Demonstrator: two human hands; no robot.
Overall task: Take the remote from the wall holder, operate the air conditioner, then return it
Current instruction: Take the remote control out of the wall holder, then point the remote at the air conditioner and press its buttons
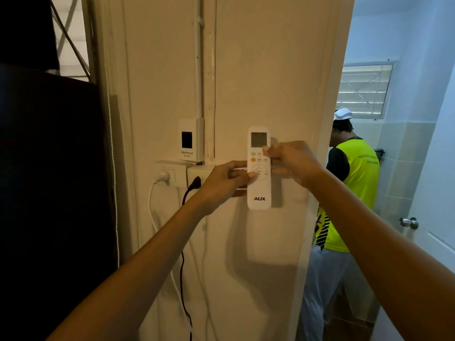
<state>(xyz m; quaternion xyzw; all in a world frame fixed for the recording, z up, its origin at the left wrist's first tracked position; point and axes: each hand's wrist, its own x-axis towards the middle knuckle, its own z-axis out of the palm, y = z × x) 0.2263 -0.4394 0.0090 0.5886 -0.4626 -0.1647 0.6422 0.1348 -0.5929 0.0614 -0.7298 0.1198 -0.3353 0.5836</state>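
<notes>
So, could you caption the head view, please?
Both hands, left and right, grip the upright white remote against the wall.

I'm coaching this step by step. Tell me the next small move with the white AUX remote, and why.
Probably slide the white AUX remote straight up. It stands upright against the cream wall; the left hand and right hand pinch its sides. The holder itself is hidden.
</notes>
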